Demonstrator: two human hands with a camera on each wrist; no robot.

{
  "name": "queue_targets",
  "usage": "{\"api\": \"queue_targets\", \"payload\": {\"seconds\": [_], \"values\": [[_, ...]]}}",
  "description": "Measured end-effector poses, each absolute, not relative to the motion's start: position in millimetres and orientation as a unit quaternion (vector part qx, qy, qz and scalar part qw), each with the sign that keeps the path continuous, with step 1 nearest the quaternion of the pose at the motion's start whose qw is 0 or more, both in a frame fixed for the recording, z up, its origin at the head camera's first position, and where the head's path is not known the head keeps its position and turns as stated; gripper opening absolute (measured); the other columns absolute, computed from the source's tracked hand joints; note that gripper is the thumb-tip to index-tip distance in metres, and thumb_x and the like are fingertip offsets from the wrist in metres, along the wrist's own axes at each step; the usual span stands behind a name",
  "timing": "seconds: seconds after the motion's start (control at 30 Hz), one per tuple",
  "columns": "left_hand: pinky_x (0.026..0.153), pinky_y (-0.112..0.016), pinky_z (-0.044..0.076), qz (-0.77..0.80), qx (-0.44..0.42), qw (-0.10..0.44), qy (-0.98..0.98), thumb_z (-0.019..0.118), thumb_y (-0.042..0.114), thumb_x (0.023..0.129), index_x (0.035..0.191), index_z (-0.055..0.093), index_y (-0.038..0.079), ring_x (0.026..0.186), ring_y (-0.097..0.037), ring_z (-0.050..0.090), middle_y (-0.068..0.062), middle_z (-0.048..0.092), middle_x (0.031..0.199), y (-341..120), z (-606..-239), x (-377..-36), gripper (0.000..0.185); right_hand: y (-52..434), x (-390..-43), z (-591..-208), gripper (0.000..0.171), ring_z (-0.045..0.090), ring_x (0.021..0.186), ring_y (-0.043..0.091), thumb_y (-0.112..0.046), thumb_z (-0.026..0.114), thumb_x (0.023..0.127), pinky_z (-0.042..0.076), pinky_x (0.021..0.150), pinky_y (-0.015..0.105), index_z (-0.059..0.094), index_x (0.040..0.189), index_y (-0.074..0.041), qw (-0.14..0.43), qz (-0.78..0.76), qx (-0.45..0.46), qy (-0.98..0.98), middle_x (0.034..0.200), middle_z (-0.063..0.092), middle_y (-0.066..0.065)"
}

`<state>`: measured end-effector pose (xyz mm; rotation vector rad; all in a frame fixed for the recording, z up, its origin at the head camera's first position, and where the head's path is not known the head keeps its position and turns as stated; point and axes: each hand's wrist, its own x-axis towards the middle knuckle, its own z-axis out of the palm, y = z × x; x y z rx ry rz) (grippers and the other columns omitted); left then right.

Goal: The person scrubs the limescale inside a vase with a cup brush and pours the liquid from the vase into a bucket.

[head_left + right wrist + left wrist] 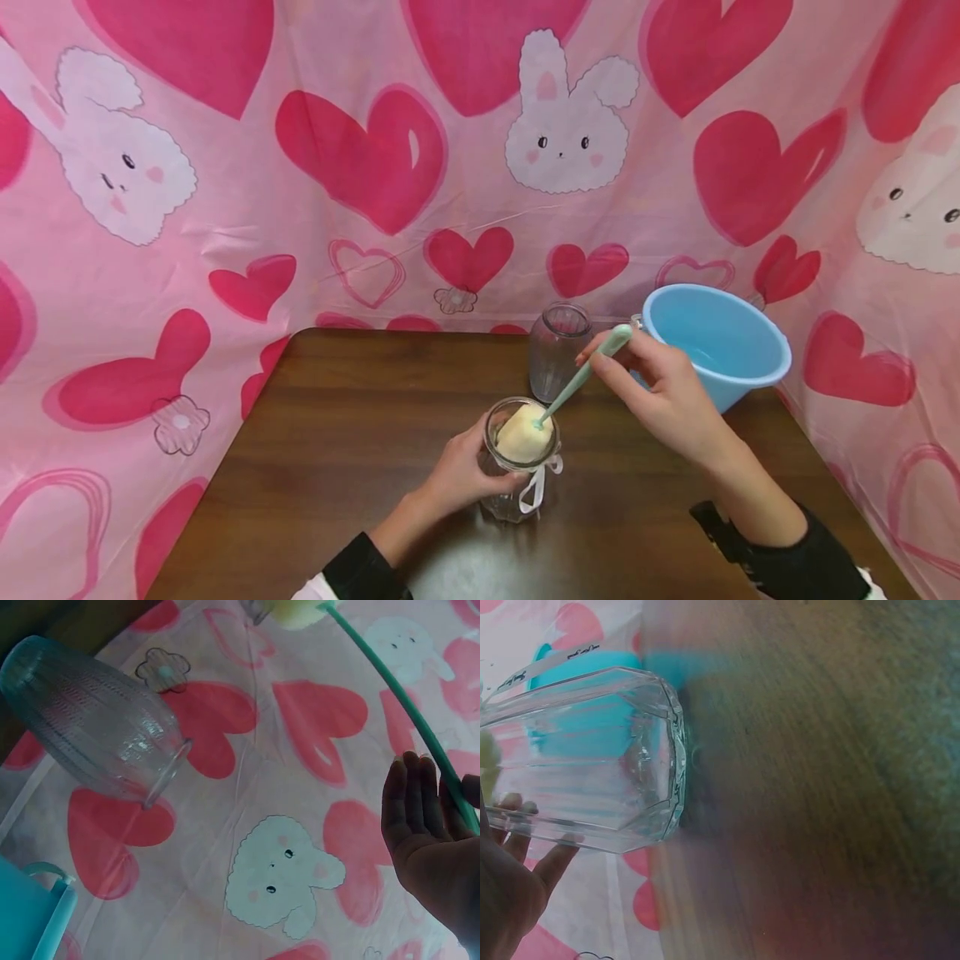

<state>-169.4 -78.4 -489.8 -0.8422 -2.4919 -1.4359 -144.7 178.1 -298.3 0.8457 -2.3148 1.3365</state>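
Note:
My left hand [456,477] grips a clear glass jar [501,507], thumb on the near side, with a white ribbon bow [534,492] at its neck. In the left wrist view the jar's [585,761] faceted base shows, and fingers [555,862] lie along its side. The handle of a sponge bottle brush [573,383] is pinched near its end by my right hand [663,392]. Its pale yellow sponge head [522,437] sits in the jar's mouth; how deep it reaches I cannot tell. The right wrist view shows the thin green handle [397,694] slanting down to the fingers.
Behind the held jar stands a second, ribbed glass vase [551,358]. A light blue bucket [723,383] is at the back right, beyond the right hand. The brown wooden table [337,417] meets a pink heart-and-rabbit cloth [480,200] at its back and sides.

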Motion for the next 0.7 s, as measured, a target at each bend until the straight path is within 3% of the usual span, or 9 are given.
{"api": "queue_targets", "payload": {"seconds": [0.13, 0.27, 0.53, 0.7], "values": [[0.095, -0.038, 0.054, -0.480, -0.285, 0.082, -0.826, 0.093, 0.033, 0.074, 0.141, 0.056, 0.019, 0.111, -0.013, 0.068, 0.004, 0.071, 0.130, -78, -489, -169, 0.077, 185, -144, -304, 0.025, 0.060, 0.078, 0.013, 0.004, 0.072, 0.092, 0.053, 0.069, 0.023, 0.071, 0.111, -0.013, 0.179, 0.434, 0.289, -0.834, 0.092, 0.069, -0.002], [0.094, -0.037, 0.055, -0.480, -0.287, 0.084, -0.825, 0.092, 0.033, 0.074, 0.140, 0.057, 0.019, 0.110, -0.012, 0.068, 0.005, 0.071, 0.128, -78, -490, -168, 0.076, 189, -143, -309, 0.018, 0.064, 0.071, 0.013, 0.004, 0.067, 0.096, 0.054, 0.064, 0.026, 0.068, 0.108, -0.010, 0.163, 0.442, 0.287, -0.834, 0.083, 0.068, -0.002], [0.096, -0.039, 0.054, -0.472, -0.284, 0.082, -0.831, 0.093, 0.032, 0.073, 0.140, 0.057, 0.017, 0.114, -0.015, 0.068, 0.003, 0.071, 0.129, -79, -489, -169, 0.078, 187, -146, -314, 0.016, 0.068, 0.067, 0.009, 0.005, 0.068, 0.095, 0.053, 0.057, 0.025, 0.071, 0.104, -0.008, 0.165, 0.432, 0.309, -0.831, 0.079, 0.072, -0.007], [0.095, -0.038, 0.054, -0.477, -0.279, 0.073, -0.830, 0.093, 0.031, 0.073, 0.141, 0.056, 0.017, 0.111, -0.015, 0.068, 0.002, 0.072, 0.125, -78, -487, -168, 0.079, 177, -153, -323, 0.014, 0.069, 0.069, 0.003, 0.001, 0.070, 0.095, 0.056, 0.059, 0.025, 0.072, 0.104, -0.010, 0.134, 0.402, 0.346, -0.837, 0.081, 0.074, -0.009]]}}
